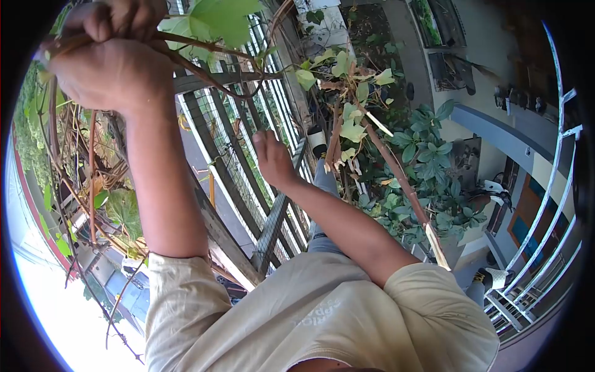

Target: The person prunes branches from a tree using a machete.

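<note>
- One brown, woody vine stem (180, 39) is gripped in the closed left hand (114, 65); it is carried out from the fist toward the fence's upper end, and a broad, bright green lobed leaf (214, 23) is seen just beside it.
- Two or more fingers of the right hand (274, 160) are curled, and the hand is held in front of the slatted fence of pale bars and wire mesh (230, 180), near its right edge; whether anything is held there cannot be told.
- Thin, tangled brown stems (93, 180) are seen hanging beside the left forearm, outside the fence's left edge.
- Beyond the fence's right edge, a thick brown branch with pale, stripped wood at its lower end (403, 181) is seen slanting past a bushy plant with broad dark green leaves (427, 152).
- A beige short-sleeved shirt (322, 304) is worn.
</note>
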Demonstrator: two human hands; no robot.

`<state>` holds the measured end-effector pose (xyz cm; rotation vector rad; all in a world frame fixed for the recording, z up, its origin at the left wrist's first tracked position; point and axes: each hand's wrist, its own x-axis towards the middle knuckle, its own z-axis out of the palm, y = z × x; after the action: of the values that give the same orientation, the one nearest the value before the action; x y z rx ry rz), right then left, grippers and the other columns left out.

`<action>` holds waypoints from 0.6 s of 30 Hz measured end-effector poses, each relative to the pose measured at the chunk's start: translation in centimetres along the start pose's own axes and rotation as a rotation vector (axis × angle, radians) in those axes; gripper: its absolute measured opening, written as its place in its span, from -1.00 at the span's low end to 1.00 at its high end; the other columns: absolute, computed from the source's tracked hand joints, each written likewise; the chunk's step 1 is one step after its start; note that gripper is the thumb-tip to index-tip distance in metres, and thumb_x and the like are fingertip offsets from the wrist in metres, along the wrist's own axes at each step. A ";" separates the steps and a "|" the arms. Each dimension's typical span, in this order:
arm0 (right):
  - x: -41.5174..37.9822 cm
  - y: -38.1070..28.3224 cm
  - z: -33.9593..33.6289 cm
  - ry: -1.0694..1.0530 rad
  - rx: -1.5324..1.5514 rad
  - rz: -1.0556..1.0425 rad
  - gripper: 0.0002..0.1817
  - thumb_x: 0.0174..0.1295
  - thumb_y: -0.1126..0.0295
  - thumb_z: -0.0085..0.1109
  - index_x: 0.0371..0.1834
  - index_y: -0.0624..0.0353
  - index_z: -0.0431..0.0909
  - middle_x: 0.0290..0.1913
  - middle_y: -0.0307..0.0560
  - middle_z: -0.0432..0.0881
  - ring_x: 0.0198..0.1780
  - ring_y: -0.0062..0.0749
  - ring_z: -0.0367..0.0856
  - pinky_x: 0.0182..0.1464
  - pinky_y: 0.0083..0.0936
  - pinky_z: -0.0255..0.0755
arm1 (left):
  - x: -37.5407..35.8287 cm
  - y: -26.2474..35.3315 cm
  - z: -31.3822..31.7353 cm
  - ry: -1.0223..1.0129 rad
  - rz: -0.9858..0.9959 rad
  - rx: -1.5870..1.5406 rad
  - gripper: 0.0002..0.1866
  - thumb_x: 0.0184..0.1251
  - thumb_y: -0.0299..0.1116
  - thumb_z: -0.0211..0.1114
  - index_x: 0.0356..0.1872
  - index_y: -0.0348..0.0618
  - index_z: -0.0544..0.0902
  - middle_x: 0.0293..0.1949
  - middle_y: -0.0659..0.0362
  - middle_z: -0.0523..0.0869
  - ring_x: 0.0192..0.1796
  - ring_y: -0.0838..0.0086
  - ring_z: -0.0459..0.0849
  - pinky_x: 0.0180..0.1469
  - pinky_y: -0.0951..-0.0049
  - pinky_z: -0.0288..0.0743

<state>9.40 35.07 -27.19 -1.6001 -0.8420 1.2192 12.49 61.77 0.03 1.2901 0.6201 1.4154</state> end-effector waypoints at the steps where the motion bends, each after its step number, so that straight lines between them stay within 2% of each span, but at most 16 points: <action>1: 0.0 -0.9 -0.3 -0.013 -0.024 -0.059 -0.64 0.70 0.18 -0.10 0.05 0.33 0.47 -0.30 0.34 0.67 -0.28 0.32 0.69 -0.27 0.11 0.51 | 0.4 0.3 -0.6 -0.034 -0.018 0.026 -0.49 0.53 0.04 -0.14 -0.65 0.01 0.29 -0.62 0.22 0.24 -0.57 0.47 0.15 -0.49 0.46 0.09; 3: 0.3 0.3 0.2 -0.028 -0.045 -0.127 -0.66 0.69 0.21 -0.09 0.05 0.33 0.47 -0.29 0.33 0.68 -0.27 0.30 0.70 -0.26 0.09 0.54 | -0.1 0.2 -0.7 -0.030 -0.001 0.055 -0.48 0.54 0.06 -0.14 -0.65 0.02 0.29 -0.63 0.23 0.24 -0.57 0.46 0.15 -0.49 0.45 0.07; 5: 1.1 6.8 2.3 0.132 -0.326 -0.215 -0.62 0.69 0.18 -0.10 -0.01 0.35 0.50 -0.30 0.33 0.69 -0.26 0.34 0.71 -0.20 0.11 0.60 | -0.4 0.0 0.0 -0.037 0.027 0.069 -0.46 0.55 0.07 -0.13 -0.66 0.03 0.29 -0.63 0.24 0.24 -0.57 0.46 0.15 -0.50 0.45 0.06; 6: 2.1 7.1 1.9 0.151 -0.229 0.078 -0.50 0.69 0.07 -0.12 -0.08 0.39 0.53 -0.37 0.37 0.69 -0.25 0.41 0.70 -0.15 0.17 0.60 | -0.8 0.0 0.1 -0.045 0.041 0.055 -0.44 0.57 0.10 -0.14 -0.66 0.04 0.30 -0.63 0.25 0.24 -0.57 0.46 0.15 -0.51 0.45 0.04; 8: 2.0 8.1 1.1 0.039 -0.308 0.355 -0.42 0.69 -0.01 -0.14 -0.09 0.40 0.56 -0.36 0.44 0.69 -0.22 0.42 0.71 -0.13 0.20 0.58 | -0.7 0.0 -0.5 -0.059 0.040 0.044 -0.42 0.59 0.13 -0.15 -0.67 0.05 0.30 -0.64 0.25 0.24 -0.57 0.45 0.15 -0.51 0.45 0.03; 9: 2.4 7.2 0.7 0.044 -0.307 0.359 -0.42 0.69 -0.01 -0.14 -0.09 0.40 0.56 -0.36 0.44 0.69 -0.22 0.42 0.71 -0.13 0.20 0.58 | 0.2 0.3 -1.6 -0.097 0.012 0.021 -0.41 0.60 0.14 -0.14 -0.67 0.05 0.31 -0.64 0.26 0.24 -0.58 0.45 0.15 -0.52 0.44 0.02; 11: 2.9 4.7 -0.1 0.017 -0.208 0.355 -0.40 0.69 -0.06 -0.15 -0.07 0.38 0.57 -0.36 0.45 0.70 -0.19 0.44 0.71 -0.14 0.21 0.54 | 1.3 0.7 -3.3 -0.123 -0.004 0.003 -0.38 0.62 0.15 -0.15 -0.68 0.05 0.32 -0.65 0.26 0.24 -0.59 0.44 0.15 -0.53 0.44 0.02; 12: 2.6 2.0 -0.8 0.038 -0.137 0.220 -0.41 0.69 -0.06 -0.17 -0.01 0.35 0.56 -0.37 0.43 0.68 -0.22 0.46 0.68 -0.16 0.23 0.51 | 1.1 0.8 -2.8 -0.122 -0.009 0.010 -0.38 0.62 0.15 -0.15 -0.68 0.05 0.32 -0.65 0.26 0.24 -0.59 0.44 0.15 -0.53 0.44 0.02; 14: 2.2 -0.2 -0.5 0.061 -0.112 0.099 -0.50 0.71 0.03 -0.18 -0.02 0.27 0.59 -0.36 0.38 0.71 -0.22 0.41 0.72 -0.15 0.22 0.56 | 0.2 0.5 -0.8 -0.061 0.020 0.009 -0.40 0.59 0.14 -0.09 -0.68 0.06 0.31 -0.65 0.26 0.24 -0.59 0.44 0.15 -0.53 0.44 0.01; 15: 2.0 -0.7 -0.6 0.062 -0.112 0.106 -0.50 0.71 0.03 -0.18 -0.02 0.27 0.59 -0.36 0.38 0.71 -0.22 0.41 0.72 -0.15 0.22 0.56 | 0.1 0.6 -0.9 -0.060 0.012 0.009 -0.40 0.59 0.14 -0.09 -0.68 0.06 0.31 -0.65 0.26 0.24 -0.59 0.44 0.15 -0.53 0.44 0.01; 17: 2.2 -1.5 -0.9 0.089 -0.064 -0.017 -0.45 0.72 0.00 -0.24 -0.04 0.26 0.61 -0.35 0.38 0.71 -0.19 0.39 0.73 -0.12 0.21 0.58 | 0.2 0.9 -1.2 -0.076 -0.028 -0.001 -0.42 0.55 0.13 -0.02 -0.70 0.08 0.31 -0.67 0.27 0.23 -0.60 0.45 0.14 -0.53 0.43 0.01; 18: 3.2 1.9 0.1 0.088 -0.064 -0.022 -0.45 0.72 0.00 -0.24 -0.04 0.26 0.61 -0.35 0.38 0.71 -0.19 0.39 0.73 -0.12 0.21 0.58 | -0.2 1.0 -0.3 -0.076 -0.022 0.000 -0.42 0.55 0.13 -0.02 -0.70 0.08 0.31 -0.67 0.27 0.23 -0.60 0.45 0.14 -0.53 0.43 0.01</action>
<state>10.18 37.33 -30.03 -1.6786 -0.8476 1.1079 11.80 61.37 0.79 1.3270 0.5807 1.3419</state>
